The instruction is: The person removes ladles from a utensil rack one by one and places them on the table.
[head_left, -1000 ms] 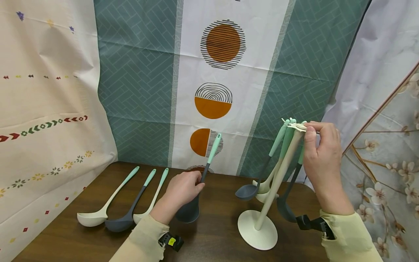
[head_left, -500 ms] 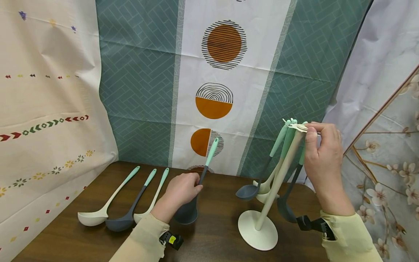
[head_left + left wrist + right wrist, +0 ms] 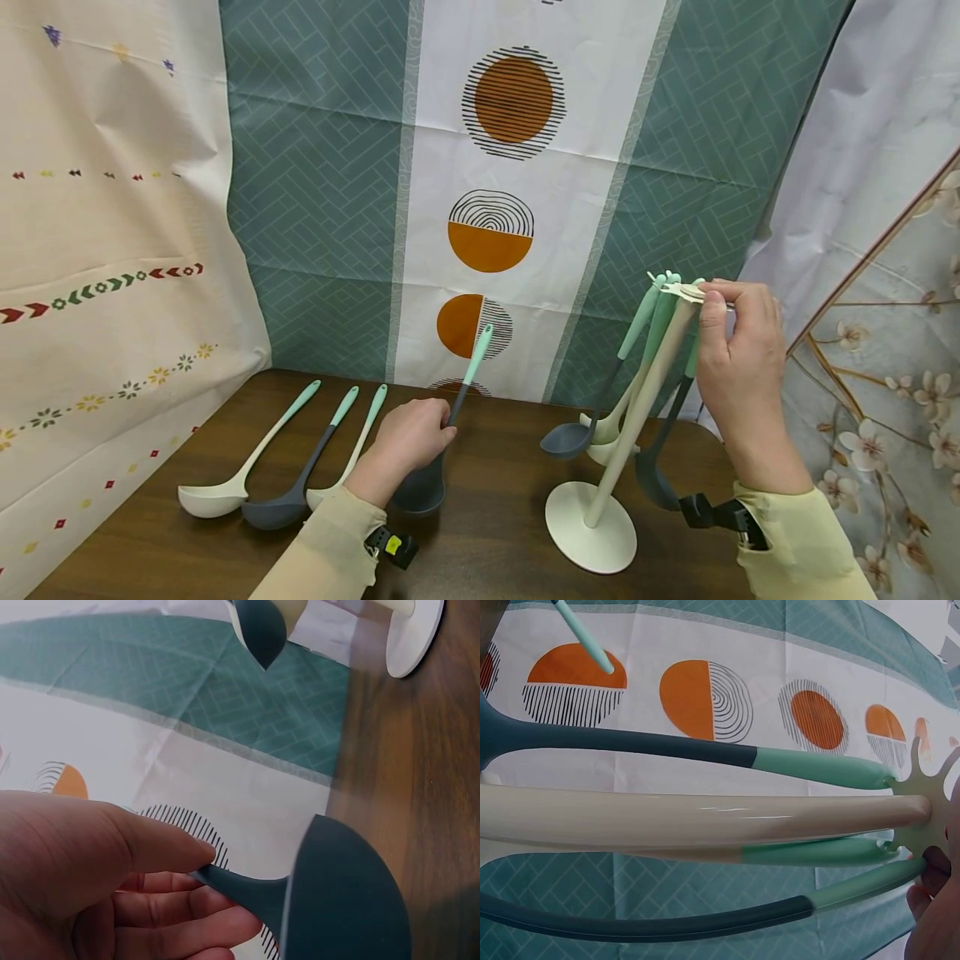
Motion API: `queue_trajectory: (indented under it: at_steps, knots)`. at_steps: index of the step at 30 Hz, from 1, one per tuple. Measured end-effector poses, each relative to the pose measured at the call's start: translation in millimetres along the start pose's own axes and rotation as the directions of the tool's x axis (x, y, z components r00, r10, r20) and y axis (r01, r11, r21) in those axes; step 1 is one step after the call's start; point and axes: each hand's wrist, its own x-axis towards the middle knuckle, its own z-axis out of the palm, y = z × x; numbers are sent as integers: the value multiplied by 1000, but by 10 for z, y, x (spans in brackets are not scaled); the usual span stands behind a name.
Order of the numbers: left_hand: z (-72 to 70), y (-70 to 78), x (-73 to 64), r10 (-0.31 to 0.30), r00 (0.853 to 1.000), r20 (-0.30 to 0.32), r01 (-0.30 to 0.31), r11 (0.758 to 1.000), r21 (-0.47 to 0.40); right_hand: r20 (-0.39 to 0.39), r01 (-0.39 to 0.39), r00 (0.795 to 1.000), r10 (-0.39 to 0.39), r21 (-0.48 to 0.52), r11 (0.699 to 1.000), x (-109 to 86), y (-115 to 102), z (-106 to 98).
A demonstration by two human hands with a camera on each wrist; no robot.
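In the head view my left hand [image 3: 412, 442] grips a dark grey ladle [image 3: 418, 492] by its shaft, mint handle up and bowl low over the table. The left wrist view shows the thumb and fingers pinching the neck close to the ladle's bowl [image 3: 345, 892]. My right hand [image 3: 744, 375] holds the hooked top of a cream utensil stand [image 3: 637, 408]. From its hooks hang several mint-handled utensils, among them a dark grey ladle [image 3: 567, 439] and another dark one [image 3: 656, 479]. In the right wrist view the fingers touch the hooked top plate [image 3: 919, 787].
Left of the held ladle, on the brown table [image 3: 495, 550], lie a cream ladle [image 3: 213, 502], a dark grey ladle [image 3: 276, 512] and a second cream ladle [image 3: 360, 442], partly behind the left forearm. A patterned curtain [image 3: 322, 208] hangs behind.
My left hand has shifted slightly left and down, and the ladle in it has come lower, its bowl nearer the table's front. The right hand and stand have stayed put.
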Motion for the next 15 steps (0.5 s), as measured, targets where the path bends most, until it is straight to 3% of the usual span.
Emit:
queue_trajectory:
  at_steps: [15]
  knots:
    - [39,-76,34,-43,997,62,43,999,-8,6,-4,1000,4,-3,1000,3,6,5]
